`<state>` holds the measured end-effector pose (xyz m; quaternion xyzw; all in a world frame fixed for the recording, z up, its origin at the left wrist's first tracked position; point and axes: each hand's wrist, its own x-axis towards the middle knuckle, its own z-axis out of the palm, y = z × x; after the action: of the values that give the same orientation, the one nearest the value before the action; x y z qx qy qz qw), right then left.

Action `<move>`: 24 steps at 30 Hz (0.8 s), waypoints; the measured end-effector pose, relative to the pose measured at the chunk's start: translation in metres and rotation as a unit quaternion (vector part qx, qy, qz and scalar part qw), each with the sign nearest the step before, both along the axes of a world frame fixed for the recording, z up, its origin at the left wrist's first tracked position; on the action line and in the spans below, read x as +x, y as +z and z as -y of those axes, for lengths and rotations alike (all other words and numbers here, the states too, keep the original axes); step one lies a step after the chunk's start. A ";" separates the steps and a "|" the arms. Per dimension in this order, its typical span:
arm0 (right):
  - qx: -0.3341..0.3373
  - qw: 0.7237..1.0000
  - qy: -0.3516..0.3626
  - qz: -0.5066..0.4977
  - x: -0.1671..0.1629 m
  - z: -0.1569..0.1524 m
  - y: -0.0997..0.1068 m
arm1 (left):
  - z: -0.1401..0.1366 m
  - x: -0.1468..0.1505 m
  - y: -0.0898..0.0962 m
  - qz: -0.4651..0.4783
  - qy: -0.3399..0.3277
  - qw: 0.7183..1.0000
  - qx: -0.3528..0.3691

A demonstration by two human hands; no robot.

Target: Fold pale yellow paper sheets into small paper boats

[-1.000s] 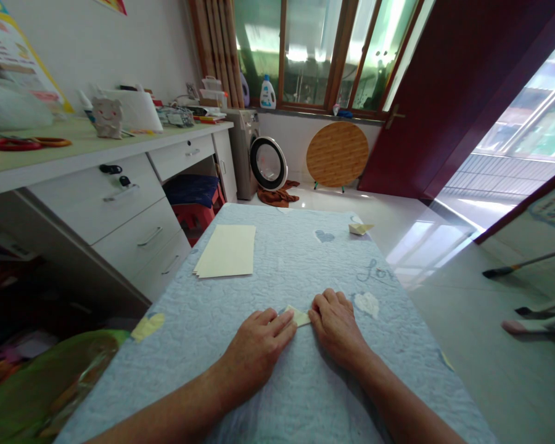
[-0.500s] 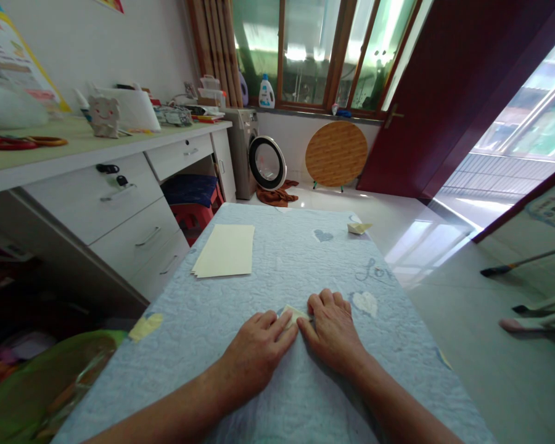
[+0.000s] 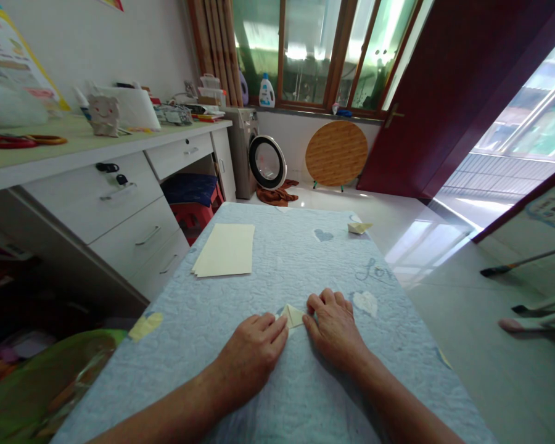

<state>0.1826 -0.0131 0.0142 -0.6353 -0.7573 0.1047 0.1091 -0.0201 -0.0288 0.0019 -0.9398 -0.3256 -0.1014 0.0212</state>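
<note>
A small piece of folded pale-yellow paper (image 3: 293,316) lies on the cloth-covered table between my hands. It is pointed at the top, with a crease showing down its face. My left hand (image 3: 255,346) has its fingers close together, holding the left corner; that corner is hidden under the fingertips. On the other side, my right hand (image 3: 333,328) rests with the thumb apart, its tip at the paper's right corner. The other right fingers are bent on the cloth, away from the paper. Farther up the table lies a stack of pale-yellow sheets (image 3: 226,250).
A folded paper shape (image 3: 359,228) stands near the table's far right corner. The light-blue quilted cloth (image 3: 287,259) covers the table. A white desk (image 3: 120,209) runs along the left, above a green bin (image 3: 74,376). Beyond stands a washing machine (image 3: 244,154) with its door open.
My left hand has drawn back slightly to the left and the right thumb has eased to the right. More of the folded paper shows between them.
</note>
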 end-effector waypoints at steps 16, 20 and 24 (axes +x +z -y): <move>0.004 1.000 0.010 -0.007 0.005 -0.001 -0.004 | 0.006 -0.001 -0.005 0.009 0.047 0.996 0.071; 0.005 1.000 0.010 -0.013 0.006 -0.001 -0.004 | 0.002 -0.002 0.000 0.058 0.109 0.992 0.029; 0.000 1.000 0.007 -0.022 0.005 -0.003 -0.003 | -0.003 0.000 0.005 0.148 0.162 0.975 -0.033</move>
<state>0.1880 -0.0105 0.0108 -0.6277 -0.7590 0.1193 0.1255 -0.0203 -0.0262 0.0072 -0.8495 -0.4758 -0.2240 -0.0419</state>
